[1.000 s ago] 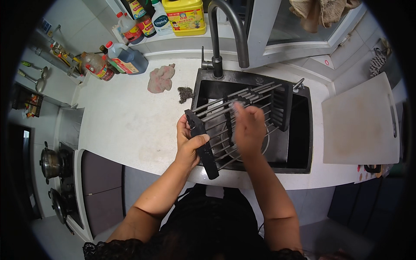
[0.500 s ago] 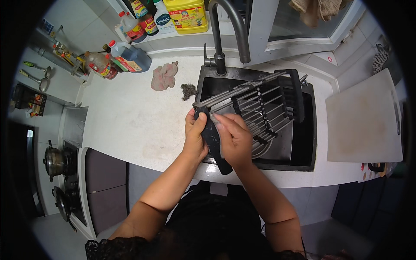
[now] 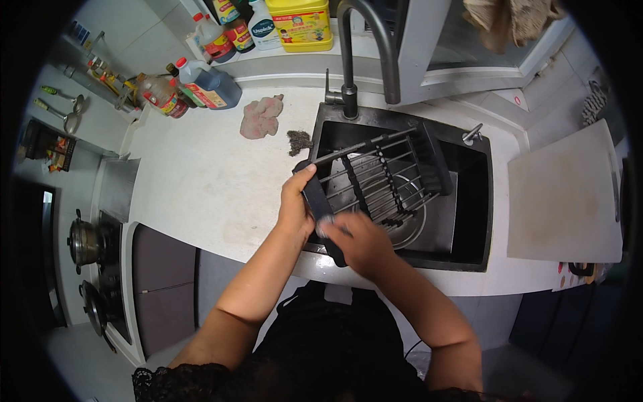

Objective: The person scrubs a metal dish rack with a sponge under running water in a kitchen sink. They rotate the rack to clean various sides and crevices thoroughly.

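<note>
Over the sink, the metal rack points from near left to far right along its long axis. The left hand grasps its black left end bar; the right hand pinches a blurred pale scrap there.

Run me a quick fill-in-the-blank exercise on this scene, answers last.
The left hand grips the rack by its ____-coloured end piece.
Most of the rack is over the ____, not the counter.
The crumpled cloth lies on the ____ counter.
The cutting board stands at the picture's ____ side.
Missing words: black; sink; white; right.
</note>
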